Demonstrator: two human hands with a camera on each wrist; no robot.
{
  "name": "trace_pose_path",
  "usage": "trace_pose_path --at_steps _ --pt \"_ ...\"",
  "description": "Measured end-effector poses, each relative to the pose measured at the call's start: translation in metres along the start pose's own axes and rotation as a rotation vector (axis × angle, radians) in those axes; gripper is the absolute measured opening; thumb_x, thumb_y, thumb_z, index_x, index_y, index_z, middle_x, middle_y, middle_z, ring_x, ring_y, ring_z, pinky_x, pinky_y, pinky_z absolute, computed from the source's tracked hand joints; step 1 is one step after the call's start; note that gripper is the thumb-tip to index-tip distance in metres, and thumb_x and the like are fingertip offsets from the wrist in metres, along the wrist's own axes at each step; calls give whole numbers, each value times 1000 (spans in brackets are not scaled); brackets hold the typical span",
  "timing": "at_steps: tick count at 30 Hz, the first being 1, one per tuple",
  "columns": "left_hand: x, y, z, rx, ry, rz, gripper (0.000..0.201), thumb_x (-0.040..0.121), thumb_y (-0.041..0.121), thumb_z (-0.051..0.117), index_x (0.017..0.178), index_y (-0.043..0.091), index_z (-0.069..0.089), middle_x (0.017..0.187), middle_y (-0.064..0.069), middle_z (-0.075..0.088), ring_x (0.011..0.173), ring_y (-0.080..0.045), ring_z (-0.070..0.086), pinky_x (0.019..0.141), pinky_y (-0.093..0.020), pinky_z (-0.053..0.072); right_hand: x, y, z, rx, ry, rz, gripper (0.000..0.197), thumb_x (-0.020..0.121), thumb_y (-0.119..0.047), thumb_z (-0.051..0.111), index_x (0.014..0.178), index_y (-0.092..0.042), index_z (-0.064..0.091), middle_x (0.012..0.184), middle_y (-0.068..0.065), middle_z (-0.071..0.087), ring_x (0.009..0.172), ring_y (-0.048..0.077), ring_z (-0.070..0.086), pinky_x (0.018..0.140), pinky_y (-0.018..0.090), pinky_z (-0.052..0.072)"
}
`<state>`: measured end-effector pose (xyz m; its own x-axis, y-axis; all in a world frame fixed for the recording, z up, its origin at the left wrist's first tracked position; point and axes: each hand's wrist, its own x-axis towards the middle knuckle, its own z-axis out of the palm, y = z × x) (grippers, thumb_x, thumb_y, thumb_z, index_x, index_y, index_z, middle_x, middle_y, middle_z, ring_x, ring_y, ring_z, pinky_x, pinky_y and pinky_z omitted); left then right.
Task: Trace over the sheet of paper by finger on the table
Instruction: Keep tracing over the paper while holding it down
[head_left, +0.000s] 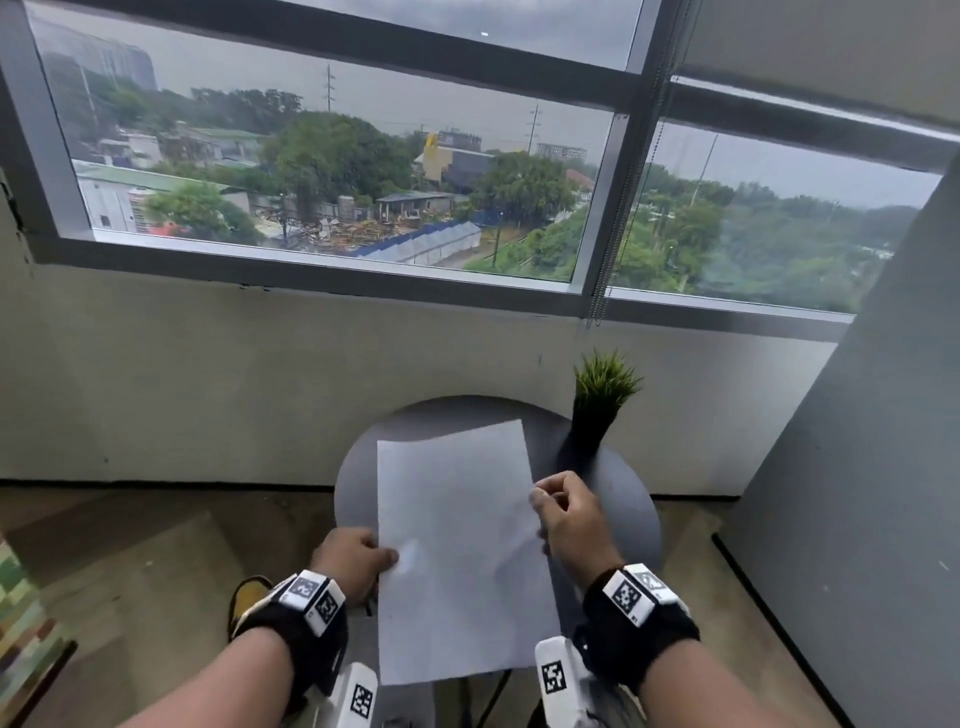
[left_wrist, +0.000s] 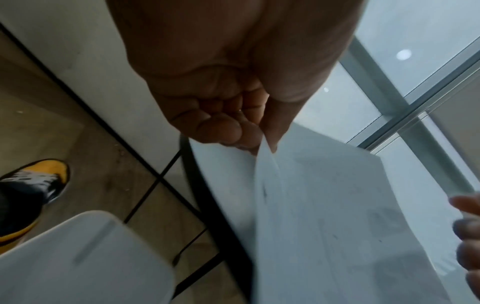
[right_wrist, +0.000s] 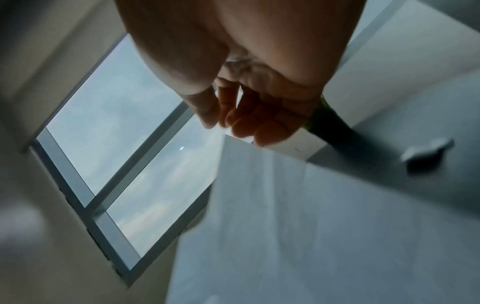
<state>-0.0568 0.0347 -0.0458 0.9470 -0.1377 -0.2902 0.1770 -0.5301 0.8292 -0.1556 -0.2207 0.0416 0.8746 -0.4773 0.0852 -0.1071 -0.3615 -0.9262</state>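
Note:
A white sheet of paper (head_left: 457, 545) is held just above a small round grey table (head_left: 618, 488), its near end hanging past the table's front edge. My left hand (head_left: 358, 553) pinches the sheet's left edge; in the left wrist view the thumb and curled fingers of that hand (left_wrist: 249, 142) close on the paper (left_wrist: 337, 205), which bends at the grip. My right hand (head_left: 561, 514) holds the right edge with the thumb on top, and its fingers (left_wrist: 465, 226) show under the sheet. The right wrist view is blurred and shows the right hand (right_wrist: 221, 123) curled above the paper (right_wrist: 285, 205).
A small green plant in a dark pot (head_left: 597, 405) stands at the table's back right, close to my right hand. A white wall and wide window lie behind the table. A grey partition (head_left: 857, 467) rises on the right. My yellow-and-black shoe (head_left: 249, 597) is on the floor at left.

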Motion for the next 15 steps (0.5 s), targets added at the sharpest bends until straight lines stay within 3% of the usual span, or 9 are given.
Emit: trace_pose_path --at_steps 2,4,7,9,11,13,14,15 --pt "-2 -17 7 6 -29 -10 16 70 23 80 74 16 67 64 -7 67 56 -27 61 56 -40 54 -14 8 22 152 -248 123 5 94 -17 58 93 -12 58 78 6 60 56 15 57 53 31 45" --pt "-7 -22 10 22 -38 4 15 79 14 78 84 23 68 81 -6 74 62 -26 65 55 -30 53 -28 16 44 248 -499 267 16 95 -24 57 108 -14 57 90 9 63 65 19 62 55 29 47" --pt "-6 -27 9 6 -60 -18 25 81 10 76 94 31 69 89 -1 77 73 -25 72 56 -30 56 -36 31 62 369 -657 505 29 95 -34 58 121 -21 53 103 10 64 78 26 65 60 31 50" --pt "1 -33 5 -26 -89 -30 29 74 13 77 97 29 72 88 0 78 77 -30 75 65 -45 63 -29 42 64 518 -565 627 27 96 -33 55 119 -19 54 103 11 63 77 29 65 61 32 50" --pt "10 -44 3 -41 -111 -34 34 67 16 76 99 27 73 87 2 78 78 -30 76 72 -53 62 -10 48 57 630 -258 622 24 97 -28 54 116 -14 55 96 9 59 73 24 62 60 30 46" --pt "9 -41 0 -55 -119 -35 32 71 10 77 100 24 74 87 0 79 79 -28 76 78 -51 62 12 49 45 625 47 509 21 96 -24 55 113 -12 56 91 5 56 74 18 56 62 30 43" --pt "9 -41 0 -72 -119 -32 30 74 7 77 100 23 74 89 -1 79 80 -28 76 81 -51 62 17 48 41 637 87 479 18 96 -24 55 110 -12 56 92 5 56 77 19 56 64 31 44" --pt "9 -40 1 -84 -122 -36 29 76 4 77 99 22 73 90 -2 79 81 -28 76 82 -51 61 17 45 40 652 32 485 16 96 -24 56 107 -13 57 94 6 58 80 21 58 65 32 45"
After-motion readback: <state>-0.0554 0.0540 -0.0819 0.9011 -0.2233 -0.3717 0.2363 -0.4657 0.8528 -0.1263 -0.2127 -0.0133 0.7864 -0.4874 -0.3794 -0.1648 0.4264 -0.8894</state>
